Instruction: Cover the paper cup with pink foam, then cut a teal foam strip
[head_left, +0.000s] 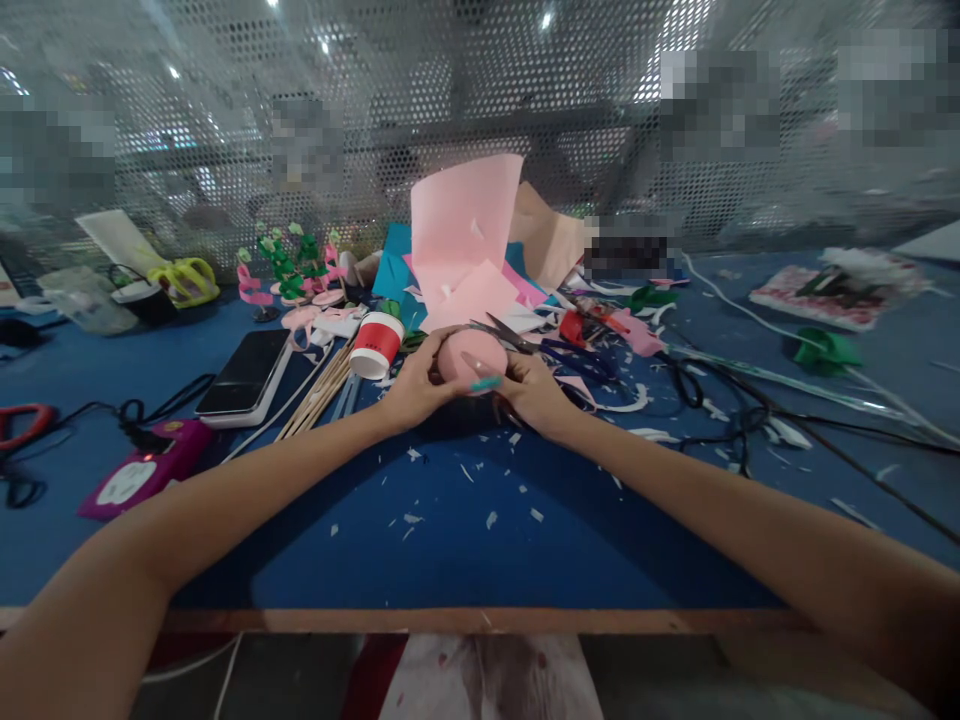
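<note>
Two bare hands grip one pale pink round piece (472, 352) just above the near side of the clutter, at the middle of my head view. The left hand (414, 388) has its fingers curled around the left edge; the right hand (541, 398) pinches the lower right edge, a small teal strip (486, 383) beside its fingertips.

Surface: I record a blue tabletop (465, 530) with a wooden front edge (480, 621), littered with small white scraps (492, 520). Left of the hands I log a red-and-white paper cup (376, 345), tilted, thin wooden sticks (319, 392), a black-topped white rectangular device (247, 372) and a purple box (146, 470) showing a red light. Behind the hands stands a curved pale pink sheet (465, 225), with dark-bladed scissors (510, 332) near the right hand. Tangled black cables (739, 425) and a crumpled green piece (827, 350) lie to the right.

Room: I note a grey perforated screen (217, 130) across the back, bright spots of light showing in it. Under the front edge, grey floor and pale patterned cloth (491, 680) are visible.
</note>
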